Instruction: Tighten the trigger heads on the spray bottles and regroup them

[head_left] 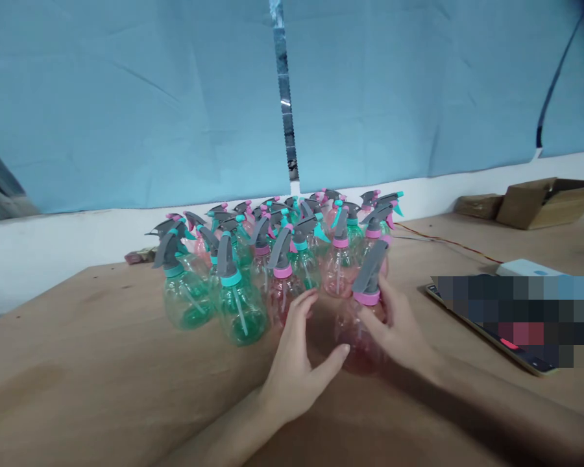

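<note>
My right hand (399,324) is wrapped round the neck and upper body of a pink spray bottle (363,347) with a grey trigger head and pink collar. That bottle stands upright, or nearly so, at the front right of a group of bottles. My left hand (302,373) is just left of it, thumb and fingers apart, holding nothing. Beyond the left fingertips is another pink spray bottle (283,295). A green spray bottle (243,318) with a turquoise collar stands further left, beside a second green spray bottle (187,305).
Several more pink and green spray bottles crowd the wooden table (102,363) towards the wall. A phone (496,324), partly pixelated, lies at right near a white box (533,267). An open cardboard box (540,204) and a thin cable (448,243) are behind. Blue sheeting (126,97) covers the wall.
</note>
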{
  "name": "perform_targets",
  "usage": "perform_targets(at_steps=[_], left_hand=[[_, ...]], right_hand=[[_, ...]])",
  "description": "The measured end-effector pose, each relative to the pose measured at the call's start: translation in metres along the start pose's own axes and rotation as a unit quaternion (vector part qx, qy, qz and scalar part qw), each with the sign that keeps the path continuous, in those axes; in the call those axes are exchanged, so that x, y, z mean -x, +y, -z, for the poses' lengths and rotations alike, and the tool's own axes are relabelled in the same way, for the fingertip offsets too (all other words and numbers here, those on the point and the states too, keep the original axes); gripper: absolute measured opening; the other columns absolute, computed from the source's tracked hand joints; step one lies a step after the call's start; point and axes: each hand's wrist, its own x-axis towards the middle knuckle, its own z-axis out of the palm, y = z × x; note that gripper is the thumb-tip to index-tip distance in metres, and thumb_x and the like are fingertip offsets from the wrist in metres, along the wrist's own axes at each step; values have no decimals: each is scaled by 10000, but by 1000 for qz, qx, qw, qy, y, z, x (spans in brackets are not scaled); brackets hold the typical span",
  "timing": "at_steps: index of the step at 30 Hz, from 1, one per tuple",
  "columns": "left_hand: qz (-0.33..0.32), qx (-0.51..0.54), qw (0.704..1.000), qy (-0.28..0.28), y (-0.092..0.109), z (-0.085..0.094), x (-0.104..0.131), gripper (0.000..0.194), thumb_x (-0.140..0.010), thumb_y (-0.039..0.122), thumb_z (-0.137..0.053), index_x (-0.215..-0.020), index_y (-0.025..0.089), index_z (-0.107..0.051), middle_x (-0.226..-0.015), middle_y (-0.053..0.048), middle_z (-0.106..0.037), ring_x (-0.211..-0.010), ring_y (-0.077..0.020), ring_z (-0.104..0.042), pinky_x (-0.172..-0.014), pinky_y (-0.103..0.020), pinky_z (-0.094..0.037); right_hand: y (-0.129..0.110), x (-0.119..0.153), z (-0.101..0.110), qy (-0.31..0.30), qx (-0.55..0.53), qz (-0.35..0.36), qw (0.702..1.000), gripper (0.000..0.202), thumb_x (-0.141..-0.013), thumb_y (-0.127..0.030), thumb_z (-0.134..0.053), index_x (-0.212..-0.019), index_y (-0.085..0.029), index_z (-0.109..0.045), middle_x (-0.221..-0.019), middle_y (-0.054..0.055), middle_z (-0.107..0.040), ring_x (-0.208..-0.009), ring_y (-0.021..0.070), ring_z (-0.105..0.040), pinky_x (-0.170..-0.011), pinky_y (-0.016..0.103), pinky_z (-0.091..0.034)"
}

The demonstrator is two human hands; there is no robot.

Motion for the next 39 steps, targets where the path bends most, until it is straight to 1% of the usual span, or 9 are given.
perform_targets(at_steps=[6,10,15,21,24,30,32,35,39], left_hand=[[-22,63,998,-22,16,3,-26,507,-783,270,-590,-1240,210,-379,-1345,-114,-372,-1240,-252,-376,-1003,-427,-368],[-16,72,997,-26,13,-1,-33,390,-806,238,-564,-1177,220,-445,-1237,-81,-497,-1165,-227,-454,-999,-415,-357],[10,68,998,-2,2,-7,-28,304,-860,256,-480,-1158,205,-449,-1167,-79,-548,-1106,-219,-504,-958,-391,-384],[-19,75,997,9,-2,-12,-23,359,-864,248,-459,-1216,194,-410,-1218,-101,-519,-1140,-235,-477,-990,-413,-346],[16,92,996,4,2,-10,-26,336,-848,248,-492,-1176,195,-445,-1188,-91,-542,-1124,-227,-495,-982,-407,-362],[60,176,982,-28,11,3,-63,558,-687,289,-684,-1204,241,-481,-1082,-64,-623,-1002,-239,-584,-888,-417,-450],[64,185,979,-61,13,6,-74,462,-643,262,-709,-1086,261,-581,-960,-37,-662,-906,-231,-617,-824,-404,-484],[98,182,977,-61,15,5,-79,69,-674,238,-642,-739,218,-655,-747,-20,-661,-755,-207,-623,-763,-388,-499],[143,233,962,-7,16,-3,-73,111,-688,230,-556,-608,182,-616,-702,-34,-646,-790,-213,-613,-805,-382,-478]], right_hand=[[11,0,-9,-65,-82,24,994,309,-821,-240,-530,-1122,-219,-465,-1000,62,-612,-990,253,-573,-809,391,-489],[22,10,-14,-133,-144,21,980,587,-775,-234,-618,-1288,-259,-334,-1310,80,-444,-1211,261,-431,-987,434,-396],[34,21,-20,-207,-190,-13,960,940,-694,-259,-725,-1395,-282,-100,-1460,90,-226,-1334,257,-242,-1078,452,-277],[36,22,-20,-214,-182,-16,960,963,-688,-279,-731,-1399,-274,-82,-1471,111,-186,-1347,284,-193,-1090,488,-239],[38,22,-19,-209,-181,-23,961,917,-683,-285,-737,-1372,-270,-132,-1444,122,-241,-1331,286,-239,-1082,501,-255],[45,21,-18,-230,-173,-34,957,944,-664,-311,-745,-1384,-264,-136,-1420,126,-284,-1334,306,-226,-1081,523,-239],[43,21,-17,-233,-163,-37,958,943,-673,-317,-735,-1394,-271,-128,-1432,116,-263,-1345,306,-191,-1087,522,-217],[39,19,-16,-242,-148,-22,959,1027,-656,-330,-745,-1413,-267,-55,-1475,106,-159,-1367,299,-86,-1104,511,-154],[40,18,-13,-250,-168,2,954,1054,-639,-357,-755,-1412,-264,-45,-1490,106,-102,-1368,292,-86,-1097,495,-185]])
